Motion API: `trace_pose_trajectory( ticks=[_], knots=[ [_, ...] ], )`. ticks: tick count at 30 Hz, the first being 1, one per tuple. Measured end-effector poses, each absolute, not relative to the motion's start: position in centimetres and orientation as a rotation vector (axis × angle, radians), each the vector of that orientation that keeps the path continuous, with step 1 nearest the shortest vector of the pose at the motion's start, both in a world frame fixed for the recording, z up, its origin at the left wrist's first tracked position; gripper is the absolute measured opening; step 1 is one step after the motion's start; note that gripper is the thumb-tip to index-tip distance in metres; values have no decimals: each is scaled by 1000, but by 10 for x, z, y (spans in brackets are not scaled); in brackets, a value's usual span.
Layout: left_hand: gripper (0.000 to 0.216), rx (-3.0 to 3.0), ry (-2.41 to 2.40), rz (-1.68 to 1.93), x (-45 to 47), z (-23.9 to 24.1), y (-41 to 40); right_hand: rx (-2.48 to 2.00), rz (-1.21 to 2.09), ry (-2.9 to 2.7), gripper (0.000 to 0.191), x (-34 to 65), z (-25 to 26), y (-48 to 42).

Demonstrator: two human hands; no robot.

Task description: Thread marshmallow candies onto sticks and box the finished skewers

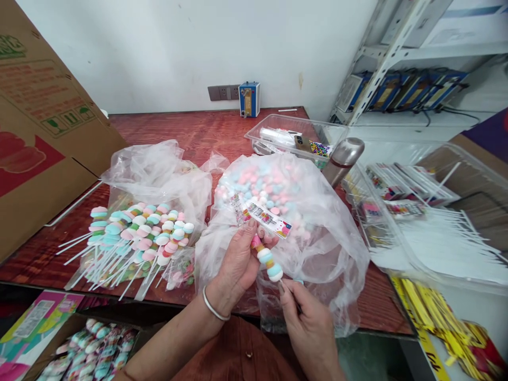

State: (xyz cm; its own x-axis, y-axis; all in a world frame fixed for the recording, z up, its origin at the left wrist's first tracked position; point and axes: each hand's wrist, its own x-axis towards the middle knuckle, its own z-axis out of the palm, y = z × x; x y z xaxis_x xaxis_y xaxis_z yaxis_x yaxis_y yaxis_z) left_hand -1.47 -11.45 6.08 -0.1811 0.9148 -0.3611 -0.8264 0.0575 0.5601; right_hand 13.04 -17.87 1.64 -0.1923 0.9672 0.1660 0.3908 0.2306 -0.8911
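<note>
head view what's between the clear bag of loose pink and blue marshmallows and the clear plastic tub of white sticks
A tilted silver metal flask lies between them, shown in the head view.

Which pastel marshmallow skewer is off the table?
The pink-white-blue marshmallow skewer held between left hand and right hand; the other skewers lie piled on the red wooden table.

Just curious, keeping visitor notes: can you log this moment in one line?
left hand: grips marshmallow skewer, printed sleeve | right hand: pinches skewer's lower end | behind: marshmallow bag

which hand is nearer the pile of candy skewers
Left. The left hand sits just right of the skewer pile; the right hand, farther right, pinches the held skewer.
</note>
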Motion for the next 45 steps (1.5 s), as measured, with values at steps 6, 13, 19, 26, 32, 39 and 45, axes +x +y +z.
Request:
trace_pose_trajectory(
  ticks=[6,13,19,26,32,39,45],
  knots=[
    [34,48,755,1476,3,55,-126,-1237,1059,-1621,33,124,13,-177],
    [36,124,764,1352,4,47,-133,-1136,1723,-1038,39,130,3,-175],
    [24,158,700,1543,-15,56,-116,-1281,1390,-1423,33,139,10,-176],
    [20,-10,769,1536,0,59,-114,-1183,540,-1862,15,136,16,-176],
    [28,50,551,1377,3,53,-120,-1126,1855,-927,36,130,29,-178],
    [32,123,732,1331,9,48,-123,-1288,611,-1801,20,132,17,-174],
    [40,51,702,1312,4,52,-121,-1253,965,-1708,26,134,17,-176]
  ],
)
